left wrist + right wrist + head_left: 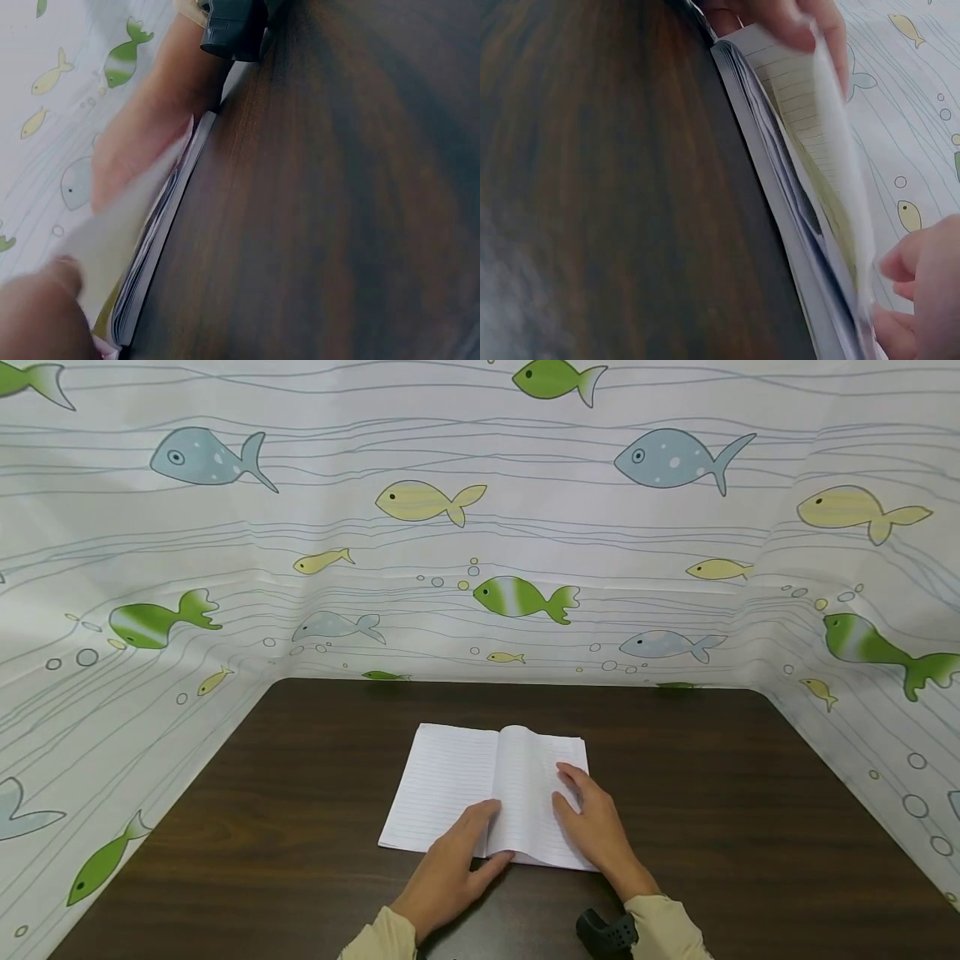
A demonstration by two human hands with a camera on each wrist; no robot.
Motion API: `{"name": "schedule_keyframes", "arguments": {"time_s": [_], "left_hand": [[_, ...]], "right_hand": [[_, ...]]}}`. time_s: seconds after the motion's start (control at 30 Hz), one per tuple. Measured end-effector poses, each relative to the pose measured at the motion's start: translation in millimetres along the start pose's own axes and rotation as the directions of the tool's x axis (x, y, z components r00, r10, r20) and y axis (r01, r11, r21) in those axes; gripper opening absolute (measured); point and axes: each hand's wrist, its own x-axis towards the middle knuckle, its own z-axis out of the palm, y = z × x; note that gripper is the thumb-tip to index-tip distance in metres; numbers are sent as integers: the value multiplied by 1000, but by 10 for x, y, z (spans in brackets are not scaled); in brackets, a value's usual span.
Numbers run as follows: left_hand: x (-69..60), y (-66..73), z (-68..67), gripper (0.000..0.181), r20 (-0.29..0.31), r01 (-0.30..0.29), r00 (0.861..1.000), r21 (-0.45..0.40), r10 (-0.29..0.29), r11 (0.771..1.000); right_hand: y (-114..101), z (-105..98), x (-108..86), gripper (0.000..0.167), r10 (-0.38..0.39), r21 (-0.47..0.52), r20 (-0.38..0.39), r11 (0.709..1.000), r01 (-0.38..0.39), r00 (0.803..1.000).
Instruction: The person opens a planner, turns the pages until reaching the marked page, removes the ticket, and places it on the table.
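Observation:
An open lined notebook (448, 781) lies on the dark table, one of its pages (517, 789) bulging up in a curve near the spine. At the near edge of the notebook, my left hand (453, 864) touches this raised page, its thumb and fingers spread apart around the bottom. My right hand (597, 827) rests on the right side of the notebook with fingers loosely bent. From the right wrist, the lifted page (838, 127) stands on edge above the stacked sheets, and the left fingers (784, 22) meet its far end.
The brown wooden table (262, 827) stretches out around the notebook. Behind it and along both sides hangs a white fish-print sheet (450, 435). A black wrist strap (606, 933) sits by the right sleeve (663, 927).

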Motion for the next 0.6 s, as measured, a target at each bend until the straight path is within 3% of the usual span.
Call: {"name": "schedule_keyframes", "arguments": {"time_s": [0.13, 0.27, 0.33, 0.4, 0.5, 0.6], "left_hand": [[0, 22, -13, 57, -5, 54, 999, -56, -54, 997], [16, 30, 3, 53, -117, 94, 987, -125, -109, 988], [31, 27, 12, 49, -206, 111, 969, -135, -138, 985], [40, 20, 18, 51, -291, 140, 941, -126, -171, 982], [52, -14, 3, 71, -403, 197, 895, -36, -194, 980], [56, -67, -39, 91, -468, 251, 865, 94, -180, 963]], "right_hand": [[24, 9, -4, 44, -41, 28, 0, 999, 41, 999], [31, 13, 1, 41, -77, 45, -24, 996, 79, 997], [23, 12, 2, 40, -81, 47, -30, 995, 82, 996], [15, 12, 4, 41, -72, 38, -28, 997, 74, 997], [6, 14, 10, 44, -57, 13, -23, 998, 58, 998], [3, 19, 14, 46, -58, -14, -19, 998, 58, 998]]}}
